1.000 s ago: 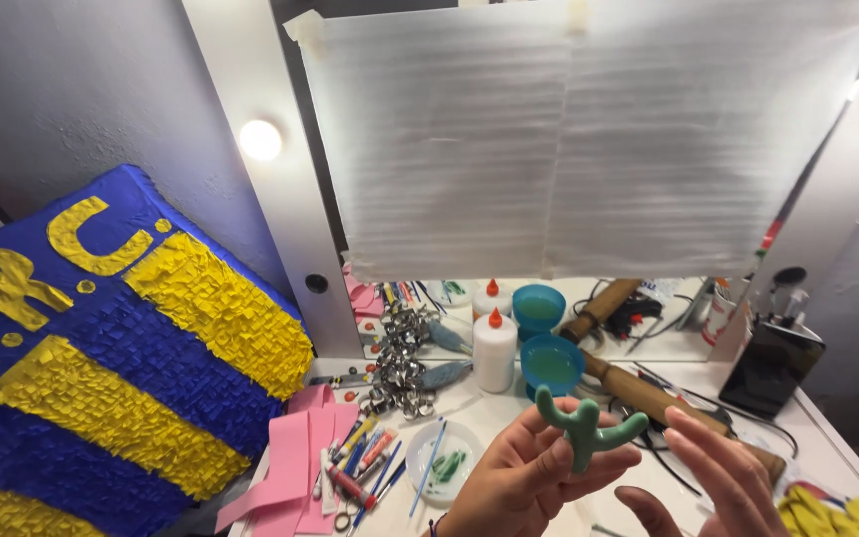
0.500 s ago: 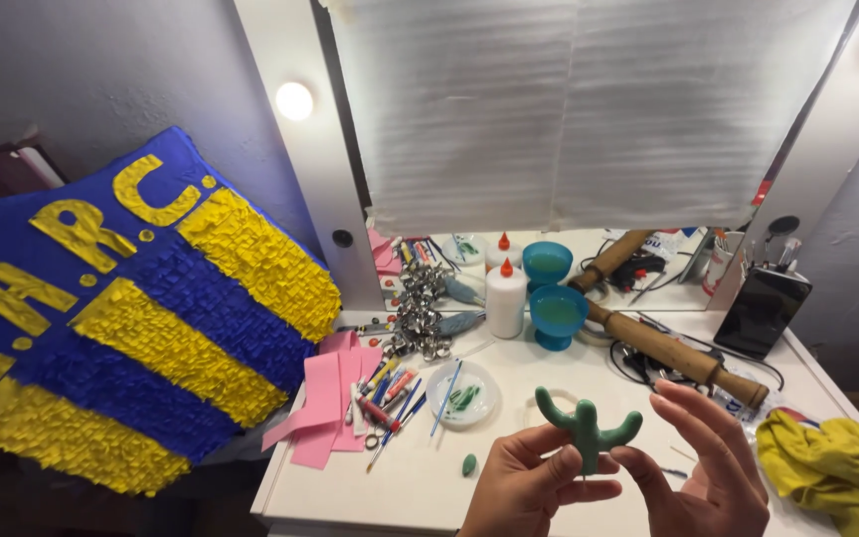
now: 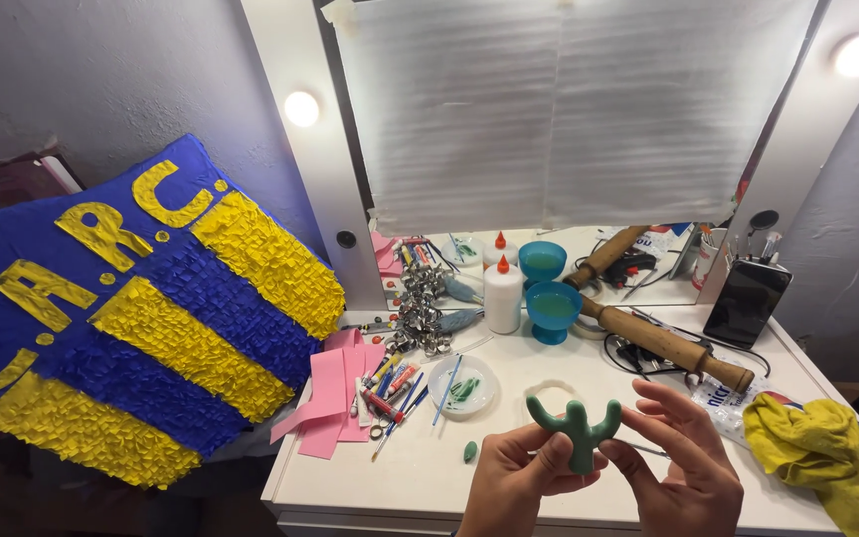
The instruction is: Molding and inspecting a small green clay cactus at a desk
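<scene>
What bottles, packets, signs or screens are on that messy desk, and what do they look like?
Glue bottle: white with an orange tip, upright by the mirror, left of the blue cup.
Plastic packet: clear with blue lettering, flat at the table's right, partly under the yellow cloth.
Paint tubes: small, colourful, lying beside the pink paper.
Banner: blue with fringed yellow stripes and letters, leaning at the left.
Dark screen: black rectangle, propped at the right.

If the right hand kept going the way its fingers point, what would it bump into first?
Probably the green clay cactus. The right hand has its fingers pointing left toward it, and the left hand holds it just beside them. Depth is hard to judge.
</scene>
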